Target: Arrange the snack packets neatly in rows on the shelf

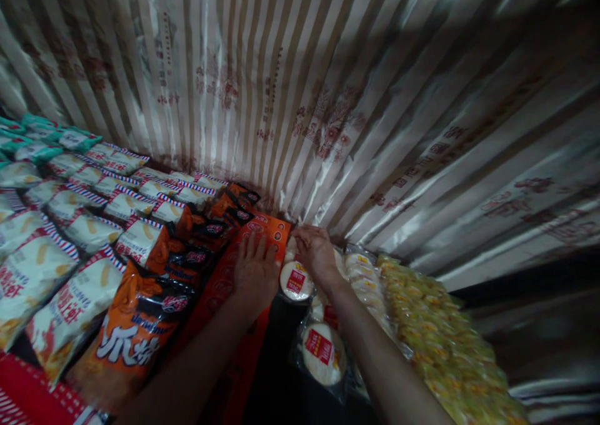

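Left grip flat on orange sheet — right grip curled

The head-worn camera looks forward and down, close over the left hand and right hand

Lays the left hand flat on the orange strip, fingers slightly apart. Holds the right hand just right of the strip's far end, fingers bent, over round white wrapped snacks; too dim there to confirm a pinch. Shows, left of the strip, orange-and-black bags closest, then white bags with striped edges, and teal bags farthest. Shows, right of the strip beyond the round snacks, pale packs, then small yellow packets. Shows behind the strip a brown-striped sheet with dark red flower prints.
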`<act>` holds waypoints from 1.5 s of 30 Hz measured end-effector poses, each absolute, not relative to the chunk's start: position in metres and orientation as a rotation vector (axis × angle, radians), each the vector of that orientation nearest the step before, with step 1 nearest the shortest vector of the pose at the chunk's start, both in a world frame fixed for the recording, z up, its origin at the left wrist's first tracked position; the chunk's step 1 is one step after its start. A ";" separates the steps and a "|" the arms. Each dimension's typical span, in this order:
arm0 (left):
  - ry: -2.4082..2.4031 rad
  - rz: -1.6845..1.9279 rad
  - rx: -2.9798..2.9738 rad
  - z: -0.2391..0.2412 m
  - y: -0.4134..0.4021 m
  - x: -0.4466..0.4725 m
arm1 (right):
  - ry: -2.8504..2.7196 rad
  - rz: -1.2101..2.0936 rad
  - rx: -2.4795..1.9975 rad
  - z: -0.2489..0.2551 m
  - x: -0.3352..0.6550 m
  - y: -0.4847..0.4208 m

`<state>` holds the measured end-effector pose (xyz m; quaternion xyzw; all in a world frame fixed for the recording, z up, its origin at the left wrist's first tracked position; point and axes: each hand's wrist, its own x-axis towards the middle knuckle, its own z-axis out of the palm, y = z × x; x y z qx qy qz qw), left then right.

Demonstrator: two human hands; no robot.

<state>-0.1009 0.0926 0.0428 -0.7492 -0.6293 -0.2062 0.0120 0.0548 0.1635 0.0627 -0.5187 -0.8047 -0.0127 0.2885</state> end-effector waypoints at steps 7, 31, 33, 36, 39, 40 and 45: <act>-1.918 -0.645 -2.389 0.026 0.087 -0.107 | -2.449 -0.010 -1.492 0.063 0.037 0.168; -1.931 -0.752 -2.387 0.018 0.087 -0.107 | -2.473 0.091 -1.863 0.072 0.012 0.179; -1.929 -0.745 -2.384 0.017 0.087 -0.107 | -2.441 0.027 -1.847 0.065 0.013 0.180; -1.909 -0.737 -2.383 0.018 0.087 -0.107 | -2.386 -0.065 -1.816 0.055 0.013 0.179; -1.909 -0.739 -2.382 0.018 0.087 -0.107 | -2.375 -0.130 -1.797 0.051 0.014 0.178; -1.913 -0.739 -2.383 0.018 0.087 -0.107 | -2.376 -0.146 -1.800 0.051 0.014 0.178; -1.921 -0.716 -2.385 0.016 0.088 -0.106 | -2.376 -0.195 -1.861 0.052 0.012 0.177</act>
